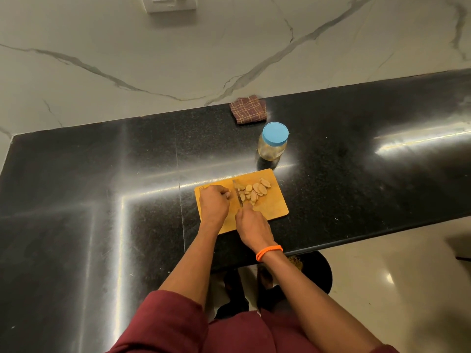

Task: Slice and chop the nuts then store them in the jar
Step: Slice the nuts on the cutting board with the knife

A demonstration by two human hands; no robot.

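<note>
A wooden cutting board [274, 207] lies on the black counter, with several pale nut slices [256, 191] heaped on its far half. My right hand [252, 226], an orange band at its wrist, grips the handle of a knife [238, 194] whose blade points away, just left of the slices. My left hand [213, 203] rests on the board's left side with its fingers curled beside the blade; whatever is under them is hidden. A clear jar [272, 146] with a blue lid on stands just beyond the board.
A folded checked brown cloth [248, 109] lies at the back of the black counter [102, 187] against the marble wall. The counter's front edge runs just right of the board, above a pale floor. A dark round stool [316, 273] stands below it.
</note>
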